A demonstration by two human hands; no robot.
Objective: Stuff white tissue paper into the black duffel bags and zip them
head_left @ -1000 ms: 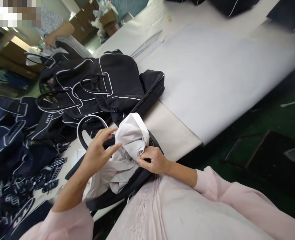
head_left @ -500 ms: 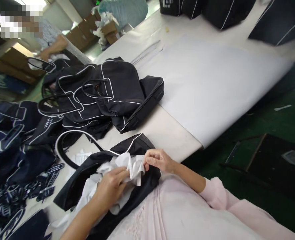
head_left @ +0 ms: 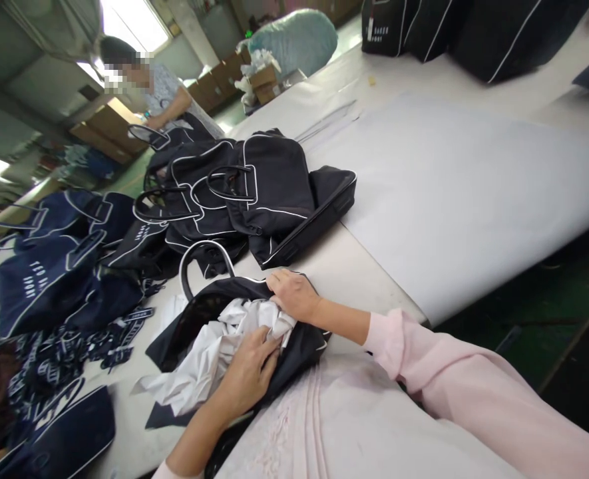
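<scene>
A black bag with white piping (head_left: 304, 342) lies open at the table's near edge, against my body. Crumpled white paper (head_left: 209, 356) sticks out of its mouth. My left hand (head_left: 247, 372) presses down on the paper with the fingers curled into it. My right hand (head_left: 291, 294) grips the bag's upper rim beside the paper, fingers closed over the edge. The bag's handle (head_left: 199, 256) arches up behind it.
A pile of black bags (head_left: 244, 193) lies just beyond. Navy bags (head_left: 59, 259) and printed straps (head_left: 74, 346) cover the left. A large white sheet (head_left: 464, 193) spreads to the right. More black bags (head_left: 474, 30) stand at the far edge. Another person (head_left: 159, 100) works at the far left.
The white paper, held up in a bundle a second ago, has been pushed down into the bag. My left hand moved lower onto it, and my right hand shifted to the rim.
</scene>
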